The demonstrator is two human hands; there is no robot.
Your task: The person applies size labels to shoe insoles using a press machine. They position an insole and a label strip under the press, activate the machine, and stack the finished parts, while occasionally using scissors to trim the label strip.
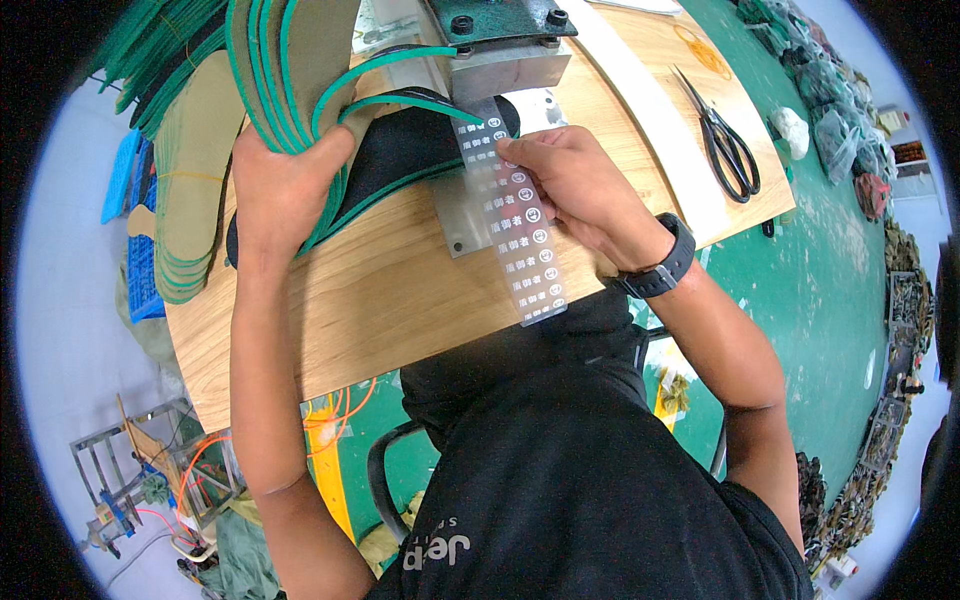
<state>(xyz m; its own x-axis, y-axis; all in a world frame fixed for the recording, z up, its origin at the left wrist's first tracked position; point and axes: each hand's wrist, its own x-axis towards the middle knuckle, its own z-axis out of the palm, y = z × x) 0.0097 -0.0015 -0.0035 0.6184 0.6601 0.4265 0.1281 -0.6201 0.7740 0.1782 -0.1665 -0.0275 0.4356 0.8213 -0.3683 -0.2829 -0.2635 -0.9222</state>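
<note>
My left hand (285, 190) is closed around several insoles (318, 50) with tan faces and green edges, fanned upright at the left of the table. Some of them bend over to the right, and a black-faced insole (410, 140) reaches under the metal block of a press (510, 72). My right hand (590, 190) pinches a clear strip of printed labels (530, 245) between thumb and fingers. The strip hangs from just below the press block, past the table's near edge. Behind it lies a flat metal plate (462, 220), partly covered.
A banded stack of tan insoles (190, 185) stands at the left edge, near a blue crate (147, 270). Black-handled scissors (728, 150), yellow rubber bands (703, 52) and a long white strip (650, 110) lie on the wooden table (380, 315) at right. Bags line the green floor beyond.
</note>
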